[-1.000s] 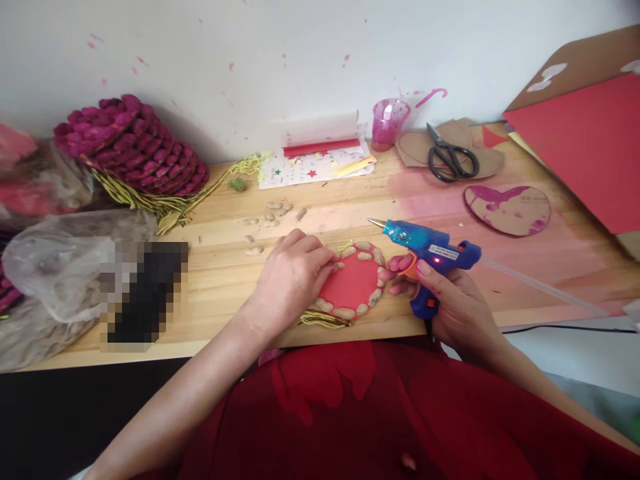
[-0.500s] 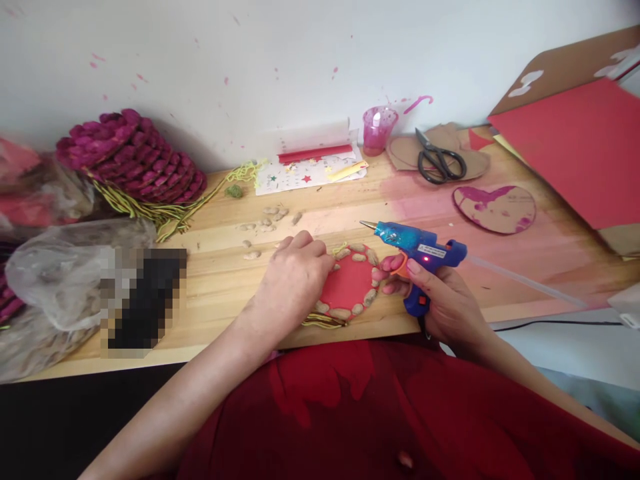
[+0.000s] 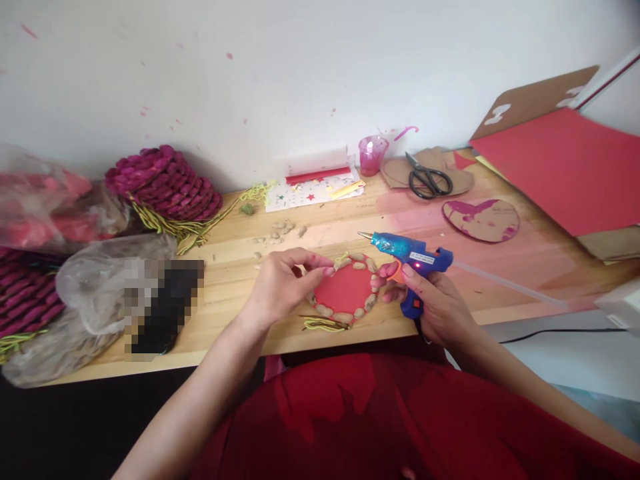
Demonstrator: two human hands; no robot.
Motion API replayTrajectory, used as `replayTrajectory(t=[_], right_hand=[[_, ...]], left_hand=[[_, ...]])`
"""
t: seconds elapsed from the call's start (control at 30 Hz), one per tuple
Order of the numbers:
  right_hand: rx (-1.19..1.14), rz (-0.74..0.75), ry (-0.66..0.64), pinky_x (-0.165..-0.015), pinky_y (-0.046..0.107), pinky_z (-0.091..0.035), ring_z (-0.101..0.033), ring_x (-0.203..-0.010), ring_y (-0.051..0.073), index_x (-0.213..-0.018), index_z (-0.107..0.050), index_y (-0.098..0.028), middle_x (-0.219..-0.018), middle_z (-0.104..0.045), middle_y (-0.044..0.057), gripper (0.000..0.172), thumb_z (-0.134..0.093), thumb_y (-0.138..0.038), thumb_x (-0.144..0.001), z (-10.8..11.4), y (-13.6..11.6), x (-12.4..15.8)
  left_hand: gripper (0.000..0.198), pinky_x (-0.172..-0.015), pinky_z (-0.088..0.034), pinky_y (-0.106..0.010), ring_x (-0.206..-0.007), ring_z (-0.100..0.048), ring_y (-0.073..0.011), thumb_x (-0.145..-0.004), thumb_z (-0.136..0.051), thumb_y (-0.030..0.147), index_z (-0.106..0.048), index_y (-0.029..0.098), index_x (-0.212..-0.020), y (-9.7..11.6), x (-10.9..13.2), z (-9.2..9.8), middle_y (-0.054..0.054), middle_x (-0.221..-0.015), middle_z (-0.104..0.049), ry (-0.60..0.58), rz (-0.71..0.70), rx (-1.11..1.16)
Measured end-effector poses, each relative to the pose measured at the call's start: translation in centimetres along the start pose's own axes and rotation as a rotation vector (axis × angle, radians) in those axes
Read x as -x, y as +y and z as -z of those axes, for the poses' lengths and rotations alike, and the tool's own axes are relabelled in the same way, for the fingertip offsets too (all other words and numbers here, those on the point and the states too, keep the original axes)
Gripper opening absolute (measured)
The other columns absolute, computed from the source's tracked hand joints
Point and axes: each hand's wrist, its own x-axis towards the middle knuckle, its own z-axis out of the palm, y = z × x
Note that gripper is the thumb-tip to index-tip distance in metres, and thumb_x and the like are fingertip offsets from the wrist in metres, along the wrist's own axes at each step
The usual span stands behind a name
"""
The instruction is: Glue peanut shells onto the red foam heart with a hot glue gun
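Note:
A red heart-like or round card [image 3: 337,291] lies on the table, its rim lined with several peanuts [image 3: 343,317]. My left hand [image 3: 285,283] is at its upper left rim, with thumb and forefinger pinched on a peanut that the fingertips mostly hide. Yellow-green yarn [image 3: 341,258] shows beside those fingertips, and a yarn tassel [image 3: 324,325] hangs at the card's lower edge. My right hand [image 3: 433,297] grips a blue hot glue gun [image 3: 405,248] with a lit red light. Its fingers are around the orange trigger, and the metal nozzle points left above the table.
Loose peanuts [image 3: 283,230] lie behind my left hand. Black scissors [image 3: 430,180] rest on cardboard pieces, near a stained cardboard heart [image 3: 483,220] and a pink plastic cup [image 3: 373,155]. Red card [image 3: 565,167] stands right. A magenta woven bundle [image 3: 167,183] and plastic bags [image 3: 95,280] are left.
My left hand has turned and drawn back slightly, showing its thumb-and-finger pinch and more of the card. The glue gun stays in my right hand. The camera view has shifted.

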Motion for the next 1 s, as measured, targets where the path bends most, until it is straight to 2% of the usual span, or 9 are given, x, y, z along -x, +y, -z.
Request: replayTrajectory(t=[0.07, 0.13, 0.2, 0.27, 0.47, 0.77, 1.0], right_hand=[[0.026, 0.01, -0.038, -0.054, 0.024, -0.053, -0.072, -0.078, 0.018, -0.092, -0.075, -0.022, -0.096, -0.074, 0.007, 0.021, -0.072, -0.043, -0.089, -0.1, -0.3, 0.3], [0.054, 0.003, -0.106, -0.048, 0.022, -0.049, -0.069, -0.069, 0.015, -0.097, -0.073, -0.023, -0.101, -0.073, 0.007, 0.021, -0.068, -0.042, -0.093, -0.4, -0.9, 0.8], [0.116, -0.008, -0.204, -0.047, 0.023, -0.047, -0.062, -0.056, 0.01, -0.098, -0.071, -0.022, -0.096, -0.074, 0.006, 0.023, -0.063, -0.044, -0.096, -0.9, -1.9, 1.7], [0.23, 0.024, -0.278, -0.05, 0.025, -0.048, -0.057, -0.05, 0.009, -0.097, -0.071, -0.021, -0.085, -0.073, 0.005, 0.028, -0.059, -0.047, -0.098, -1.3, -2.9, 2.7], [0.553, 0.129, -0.304, -0.054, 0.027, -0.048, -0.058, -0.056, 0.012, -0.085, -0.067, -0.023, -0.075, -0.071, 0.002, 0.032, -0.054, -0.048, -0.1, -2.0, -4.1, 4.7], [0.61, 0.153, -0.3, -0.05, 0.028, -0.047, -0.058, -0.054, 0.012, -0.088, -0.065, -0.025, -0.076, -0.071, 0.001, 0.029, -0.051, -0.046, -0.102, -2.3, -3.5, 5.0], [0.652, 0.145, -0.304, -0.051, 0.03, -0.047, -0.059, -0.055, 0.014, -0.083, -0.067, -0.025, -0.077, -0.071, 0.002, 0.033, -0.05, -0.046, -0.102, -2.4, -3.3, 5.0]], left_hand=[[0.021, -0.062, -0.045, -0.024, -0.064, -0.06, -0.0118, -0.069, -0.087, 0.032, -0.081, 0.017, -0.083, 0.0, 0.3, 0.3, -0.005, -0.077, -0.074, -0.016, 0.207, 0.371], [0.029, -0.058, -0.044, -0.02, -0.062, -0.058, -0.0094, -0.06, -0.093, 0.031, -0.08, 0.014, -0.08, 0.0, 0.7, 0.3, -0.004, -0.072, -0.072, -0.022, 0.341, 0.641], [0.034, -0.053, -0.041, -0.017, -0.059, -0.055, -0.0074, -0.056, -0.096, 0.029, -0.079, 0.011, -0.079, 0.0, 1.0, 0.1, -0.003, -0.067, -0.068, -0.043, 0.408, 0.798], [0.036, -0.051, -0.04, -0.016, -0.057, -0.054, -0.0063, -0.055, -0.097, 0.029, -0.079, 0.01, -0.08, 0.0, 1.3, 0.0, -0.003, -0.065, -0.066, -0.079, 0.427, 0.882], [0.033, -0.051, -0.042, -0.014, -0.056, -0.053, -0.0053, -0.055, -0.097, 0.026, -0.077, 0.01, -0.076, 0.0, 2.2, -0.1, -0.002, -0.063, -0.064, -0.13, 0.433, 0.958], [0.032, -0.053, -0.042, -0.014, -0.057, -0.055, -0.0052, -0.056, -0.097, 0.026, -0.076, 0.011, -0.075, -0.1, 3.0, 0.1, -0.002, -0.063, -0.065, -0.132, 0.425, 0.956], [0.032, -0.053, -0.041, -0.015, -0.058, -0.056, -0.0063, -0.056, -0.097, 0.025, -0.077, 0.011, -0.076, -0.4, 3.2, 0.2, -0.003, -0.063, -0.066, -0.119, 0.421, 0.98]])
